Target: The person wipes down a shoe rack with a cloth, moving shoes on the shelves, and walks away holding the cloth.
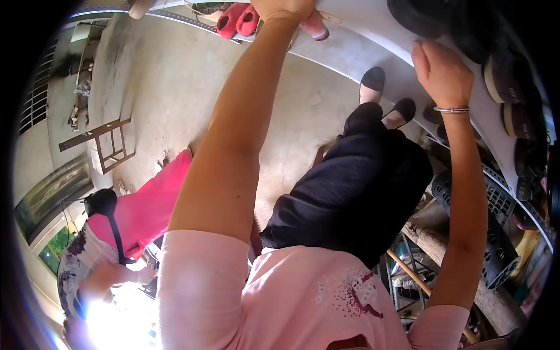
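My left hand [283, 8] reaches far forward to the white shelf at the top edge, where the frame cuts off its fingers. It looks closed round a pink-red, soft-looking item [315, 26] that sticks out on its right side; its kind is unclear. My right hand [443, 73], with a bracelet at the wrist, is curled by the white shelf [402, 49], close to some black shoes [420, 14]. Its fingertips face away, so anything inside them is hidden. Left of my left hand sit red shoes [238, 22] on a lower rack.
Dark sneakers [506, 79] line the shelf at right. Below it are a black plastic crate [490, 216] and a thick log [431, 245]. Another person in pink trousers [154, 204] is at the left, near a wooden frame [111, 146]. My feet [373, 81] stand below the shelf.
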Action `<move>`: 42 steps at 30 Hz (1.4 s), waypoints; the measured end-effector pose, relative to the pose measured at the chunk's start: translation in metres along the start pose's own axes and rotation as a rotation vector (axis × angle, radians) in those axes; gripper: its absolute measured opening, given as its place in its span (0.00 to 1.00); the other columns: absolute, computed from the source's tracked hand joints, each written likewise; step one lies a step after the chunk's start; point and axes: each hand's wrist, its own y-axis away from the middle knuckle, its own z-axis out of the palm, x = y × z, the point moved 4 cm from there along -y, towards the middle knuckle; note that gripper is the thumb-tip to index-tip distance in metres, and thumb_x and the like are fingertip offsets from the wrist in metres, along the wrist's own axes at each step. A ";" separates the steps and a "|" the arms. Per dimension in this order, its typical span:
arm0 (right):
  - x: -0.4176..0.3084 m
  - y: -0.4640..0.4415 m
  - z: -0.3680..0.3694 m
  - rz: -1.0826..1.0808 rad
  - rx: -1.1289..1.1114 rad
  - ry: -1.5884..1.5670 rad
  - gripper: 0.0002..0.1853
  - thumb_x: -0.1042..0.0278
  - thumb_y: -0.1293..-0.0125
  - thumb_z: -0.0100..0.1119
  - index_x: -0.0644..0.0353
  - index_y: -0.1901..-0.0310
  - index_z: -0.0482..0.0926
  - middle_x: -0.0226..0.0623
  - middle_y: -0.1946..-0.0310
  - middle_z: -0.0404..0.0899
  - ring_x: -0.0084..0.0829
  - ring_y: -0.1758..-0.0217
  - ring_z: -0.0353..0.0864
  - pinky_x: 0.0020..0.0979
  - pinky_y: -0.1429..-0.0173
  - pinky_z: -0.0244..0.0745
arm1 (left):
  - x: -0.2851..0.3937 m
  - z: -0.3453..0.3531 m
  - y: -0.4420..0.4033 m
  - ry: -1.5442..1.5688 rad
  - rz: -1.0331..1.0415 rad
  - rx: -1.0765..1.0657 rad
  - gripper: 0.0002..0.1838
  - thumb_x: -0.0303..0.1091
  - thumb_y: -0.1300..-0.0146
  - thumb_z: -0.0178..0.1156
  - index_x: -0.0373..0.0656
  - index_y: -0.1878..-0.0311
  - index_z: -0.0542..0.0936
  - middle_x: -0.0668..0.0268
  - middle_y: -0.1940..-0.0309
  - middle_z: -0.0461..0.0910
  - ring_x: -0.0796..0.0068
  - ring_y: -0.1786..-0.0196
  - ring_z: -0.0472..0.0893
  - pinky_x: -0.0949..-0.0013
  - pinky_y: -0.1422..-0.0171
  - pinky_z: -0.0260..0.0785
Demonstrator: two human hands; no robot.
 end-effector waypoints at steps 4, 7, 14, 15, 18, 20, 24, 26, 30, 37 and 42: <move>-0.001 0.000 -0.002 -0.005 0.031 -0.019 0.11 0.56 0.36 0.63 0.46 0.74 0.76 0.23 0.80 0.78 0.30 0.76 0.80 0.32 0.76 0.71 | 0.001 0.000 0.002 -0.006 0.000 -0.020 0.20 0.43 0.40 0.52 0.57 0.44 0.79 0.62 0.52 0.78 0.55 0.47 0.74 0.51 0.42 0.66; -0.001 -0.001 -0.003 -0.011 -0.031 -0.005 0.11 0.57 0.36 0.63 0.47 0.74 0.76 0.25 0.80 0.78 0.31 0.76 0.80 0.32 0.75 0.72 | 0.002 0.001 -0.003 0.027 0.001 0.007 0.21 0.42 0.41 0.52 0.57 0.44 0.79 0.62 0.52 0.78 0.55 0.48 0.74 0.52 0.42 0.67; -0.004 -0.001 -0.003 0.068 0.002 -0.052 0.10 0.60 0.37 0.64 0.50 0.74 0.76 0.29 0.79 0.79 0.33 0.75 0.81 0.32 0.73 0.75 | -0.003 0.003 0.001 0.049 -0.004 -0.047 0.23 0.42 0.41 0.52 0.55 0.42 0.79 0.62 0.50 0.78 0.54 0.46 0.74 0.52 0.41 0.66; -0.004 -0.001 -0.002 0.066 0.007 -0.078 0.10 0.60 0.38 0.65 0.50 0.74 0.76 0.29 0.80 0.78 0.33 0.76 0.80 0.33 0.73 0.75 | -0.006 0.006 0.003 0.064 -0.028 -0.014 0.21 0.43 0.42 0.53 0.58 0.45 0.81 0.64 0.51 0.78 0.56 0.46 0.74 0.52 0.40 0.65; -0.004 -0.001 -0.004 0.077 0.010 -0.101 0.09 0.60 0.39 0.65 0.50 0.73 0.77 0.29 0.80 0.77 0.32 0.76 0.80 0.33 0.73 0.76 | -0.008 0.009 0.002 0.054 -0.041 0.023 0.20 0.43 0.43 0.53 0.61 0.47 0.83 0.68 0.51 0.78 0.59 0.45 0.73 0.53 0.40 0.63; -0.004 0.000 -0.002 0.081 -0.002 -0.109 0.09 0.60 0.39 0.65 0.50 0.73 0.78 0.30 0.81 0.76 0.33 0.76 0.79 0.33 0.73 0.76 | -0.007 0.007 0.003 0.028 -0.052 0.009 0.20 0.42 0.43 0.53 0.62 0.48 0.83 0.69 0.52 0.78 0.60 0.45 0.73 0.53 0.40 0.63; -0.007 -0.003 -0.006 0.100 0.000 -0.149 0.10 0.63 0.38 0.64 0.53 0.74 0.74 0.34 0.80 0.74 0.39 0.76 0.76 0.39 0.73 0.72 | -0.001 0.002 0.001 0.045 -0.062 -0.067 0.20 0.41 0.40 0.54 0.63 0.44 0.82 0.68 0.47 0.79 0.57 0.41 0.73 0.51 0.35 0.63; -0.008 -0.002 -0.007 0.117 -0.009 -0.151 0.10 0.63 0.38 0.64 0.54 0.74 0.74 0.35 0.80 0.74 0.39 0.76 0.76 0.39 0.73 0.72 | 0.002 0.001 -0.002 0.037 0.028 -0.200 0.20 0.43 0.36 0.56 0.64 0.40 0.81 0.70 0.41 0.77 0.58 0.37 0.72 0.50 0.32 0.61; -0.007 -0.005 -0.008 0.098 -0.039 -0.131 0.08 0.63 0.41 0.64 0.52 0.73 0.75 0.32 0.80 0.76 0.35 0.75 0.79 0.36 0.72 0.75 | 0.001 0.019 -0.029 0.032 0.102 -0.390 0.22 0.44 0.32 0.54 0.68 0.34 0.77 0.70 0.33 0.73 0.59 0.31 0.68 0.51 0.27 0.56; -0.006 -0.004 -0.007 0.080 -0.103 -0.185 0.12 0.63 0.42 0.65 0.53 0.74 0.71 0.35 0.82 0.72 0.39 0.77 0.75 0.39 0.74 0.71 | -0.003 0.095 -0.108 -0.056 -0.059 -0.507 0.25 0.45 0.30 0.48 0.67 0.30 0.71 0.68 0.28 0.67 0.60 0.28 0.65 0.48 0.26 0.54; -0.007 -0.007 -0.012 0.085 -0.103 -0.172 0.10 0.66 0.43 0.65 0.55 0.75 0.73 0.35 0.80 0.74 0.39 0.76 0.76 0.38 0.72 0.73 | -0.016 0.130 -0.147 -0.129 -0.158 -0.536 0.27 0.44 0.29 0.47 0.66 0.26 0.67 0.64 0.26 0.64 0.59 0.27 0.64 0.45 0.26 0.53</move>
